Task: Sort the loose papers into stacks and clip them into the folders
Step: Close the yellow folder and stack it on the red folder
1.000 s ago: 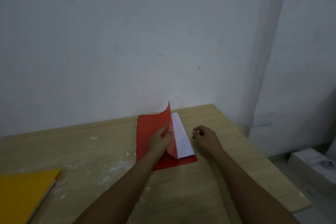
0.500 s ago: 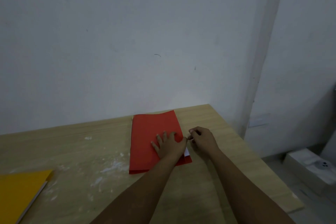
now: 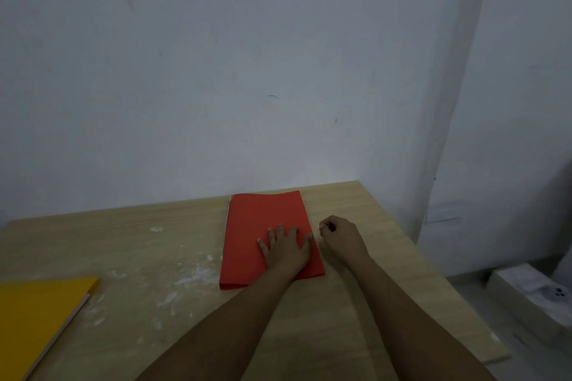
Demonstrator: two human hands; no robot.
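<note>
A wooden table (image 3: 356,303) carries a closed red folder (image 3: 263,226) near its far edge by the wall, plain and flat. A yellow folder (image 3: 37,312) lies well apart at the left. The left hand (image 3: 286,247) presses the red cover, fingers spread. The right hand (image 3: 340,237) rests just beside it, fingers curled; whether it pinches anything cannot be told.

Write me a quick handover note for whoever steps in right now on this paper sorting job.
Left hand: flat, fingers spread, pressing on the closed red folder.
Right hand: curled beside the folder's right edge; whether it holds something small cannot be told.
Yellow folder: closed, at the table's near left.
Done: red folder closed.
Left: no loose papers in view; check whether the yellow folder still needs filling.
</note>
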